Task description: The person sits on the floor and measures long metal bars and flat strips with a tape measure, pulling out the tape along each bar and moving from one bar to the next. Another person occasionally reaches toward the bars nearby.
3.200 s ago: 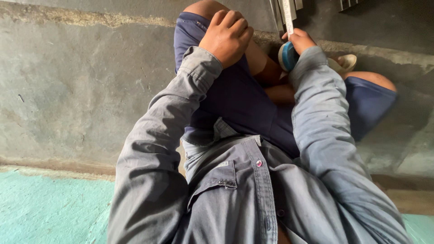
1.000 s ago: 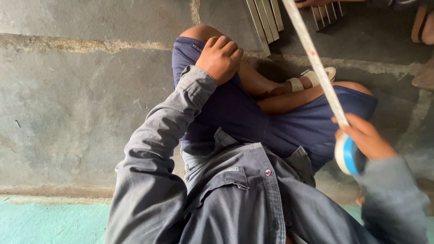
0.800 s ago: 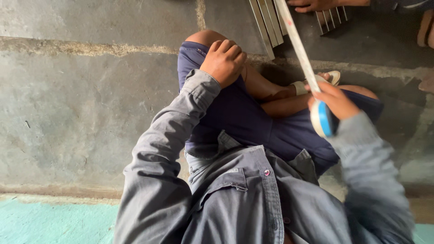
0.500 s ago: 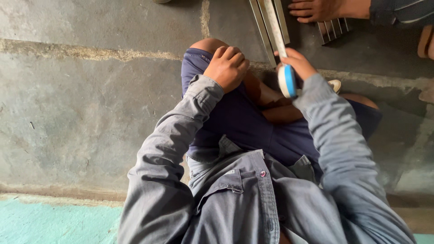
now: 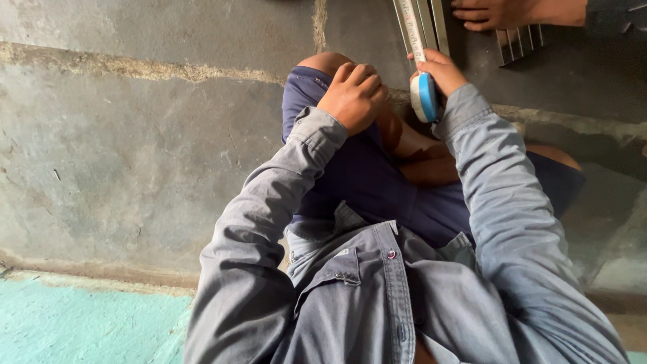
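A: Blue-cased tape measure (image 5: 424, 96) in the right hand (image 5: 441, 71), top centre of the view. Fingers wrapped round the case, clamped on it. Blade (image 5: 411, 27) out, pale w/ markings, running up and off the top edge.

B: Where does the blade lie?

A: Along a bundle of grey metal strips (image 5: 431, 23) on the concrete floor (image 5: 135, 148). Blade sits on or just over the strips, can't tell if touching.

B: Left hand?

A: Left hand (image 5: 354, 94) curled over the left knee, fingers bent together, resting on the dark blue shorts (image 5: 364, 182). Holds nothing. Sits just beside the right hand, small gap btwn them.

B: Posture?

A: Person seated or crouched, knees up, grey long-sleeve work shirt (image 5: 377, 296) w/ buttons. Both sleeves reach fwd.

B: Anyone else?

A: Another person's hand (image 5: 499, 12) at the top edge, right of the blade, flat on the strips, dark sleeve behind it. More ribbed metal pieces (image 5: 519, 44) just below that hand.

B: Surroundings?

A: Rough grey concrete w/ a mortar joint across the top left. Turquoise painted patch (image 5: 81, 323) bottom left.
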Available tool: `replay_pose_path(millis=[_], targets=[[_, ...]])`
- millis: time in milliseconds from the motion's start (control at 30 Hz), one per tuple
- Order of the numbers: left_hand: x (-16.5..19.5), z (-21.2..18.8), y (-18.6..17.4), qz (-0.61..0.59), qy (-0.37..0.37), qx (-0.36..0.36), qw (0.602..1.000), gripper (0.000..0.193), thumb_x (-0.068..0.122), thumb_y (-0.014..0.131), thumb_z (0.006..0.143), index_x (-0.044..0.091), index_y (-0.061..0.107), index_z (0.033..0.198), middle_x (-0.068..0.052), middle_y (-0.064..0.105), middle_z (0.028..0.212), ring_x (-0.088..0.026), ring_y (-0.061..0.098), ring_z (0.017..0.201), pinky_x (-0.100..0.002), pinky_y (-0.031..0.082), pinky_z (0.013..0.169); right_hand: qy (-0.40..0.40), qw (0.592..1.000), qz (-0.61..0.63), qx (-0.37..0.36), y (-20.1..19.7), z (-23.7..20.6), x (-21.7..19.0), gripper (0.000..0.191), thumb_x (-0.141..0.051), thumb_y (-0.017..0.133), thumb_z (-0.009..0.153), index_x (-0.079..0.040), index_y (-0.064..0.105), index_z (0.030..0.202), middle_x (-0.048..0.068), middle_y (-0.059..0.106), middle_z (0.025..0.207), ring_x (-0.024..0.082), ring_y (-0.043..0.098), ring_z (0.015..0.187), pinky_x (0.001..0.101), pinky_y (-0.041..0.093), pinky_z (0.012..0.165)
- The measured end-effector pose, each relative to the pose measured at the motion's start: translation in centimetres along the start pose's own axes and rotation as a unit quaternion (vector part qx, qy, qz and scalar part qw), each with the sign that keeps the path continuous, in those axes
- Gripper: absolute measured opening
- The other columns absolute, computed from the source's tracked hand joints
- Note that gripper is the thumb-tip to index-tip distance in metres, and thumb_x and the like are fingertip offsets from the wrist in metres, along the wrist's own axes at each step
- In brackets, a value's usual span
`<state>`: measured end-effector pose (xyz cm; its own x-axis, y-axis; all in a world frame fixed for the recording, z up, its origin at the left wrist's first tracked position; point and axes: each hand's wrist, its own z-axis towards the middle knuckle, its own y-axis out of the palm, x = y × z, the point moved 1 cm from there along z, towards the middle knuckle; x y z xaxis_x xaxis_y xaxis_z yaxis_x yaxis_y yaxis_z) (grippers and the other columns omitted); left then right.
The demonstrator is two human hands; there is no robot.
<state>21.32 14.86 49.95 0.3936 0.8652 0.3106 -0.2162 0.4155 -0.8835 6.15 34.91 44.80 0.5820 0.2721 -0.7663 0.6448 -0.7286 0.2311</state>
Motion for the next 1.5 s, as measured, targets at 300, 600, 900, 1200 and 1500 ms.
replay_pose_path(millis=[300,600,900,1200,1500], targets=[[0.1,-0.1,0.0,0.010,-0.003,0.011,1.000,0.020,0.020,0.066,0.089,0.009,0.072,0.104,-0.005,0.065,0.112,-0.026,0.056,0.120,-0.045,0.046,0.101,0.000,1.000,0.010,-0.008,-1.0,-0.1,1.0,0.032,-0.014,0.051,0.106,-0.007,0.059,0.136,0.006,0.068,0.089,0.012,0.066,0.078,0.0267,0.054,0.068],[0.2,0.1,-0.3,0.006,-0.005,0.014,1.000,0.019,0.019,0.067,0.087,0.009,0.071,0.103,-0.006,0.065,0.110,-0.026,0.057,0.118,-0.044,0.047,0.099,-0.005,1.000,-0.008,-0.007,-1.2,-0.2,0.6,0.032,-0.014,0.051,0.107,-0.007,0.059,0.137,0.007,0.069,0.089,0.013,0.067,0.078,0.0276,0.055,0.069],[0.3,0.1,-0.3,0.007,-0.004,0.020,1.000,0.018,0.018,0.068,0.088,0.010,0.071,0.103,-0.004,0.065,0.108,-0.024,0.058,0.115,-0.042,0.046,0.097,-0.018,1.000,-0.003,-0.004,-0.7,-0.3,0.5,0.033,-0.014,0.052,0.106,-0.006,0.060,0.137,0.008,0.069,0.090,0.014,0.068,0.079,0.0278,0.055,0.070],[0.5,-0.1,-0.1,0.002,0.001,0.010,1.000,0.025,0.020,0.068,0.086,0.009,0.071,0.108,-0.005,0.066,0.111,-0.025,0.057,0.116,-0.043,0.045,0.097,-0.023,0.999,-0.020,-0.019,-1.1,-0.6,0.9,0.034,-0.015,0.053,0.105,-0.007,0.060,0.137,0.008,0.069,0.090,0.014,0.067,0.080,0.0275,0.054,0.072],[0.5,-0.5,0.5,0.005,0.008,0.002,1.000,0.030,0.021,0.067,0.086,0.008,0.071,0.113,-0.006,0.066,0.116,-0.026,0.057,0.119,-0.045,0.043,0.100,-0.001,1.000,0.004,0.008,-1.8,-2.0,2.3,0.032,-0.024,0.057,0.107,-0.010,0.064,0.136,0.006,0.068,0.090,0.013,0.064,0.078,0.0279,0.051,0.069]])
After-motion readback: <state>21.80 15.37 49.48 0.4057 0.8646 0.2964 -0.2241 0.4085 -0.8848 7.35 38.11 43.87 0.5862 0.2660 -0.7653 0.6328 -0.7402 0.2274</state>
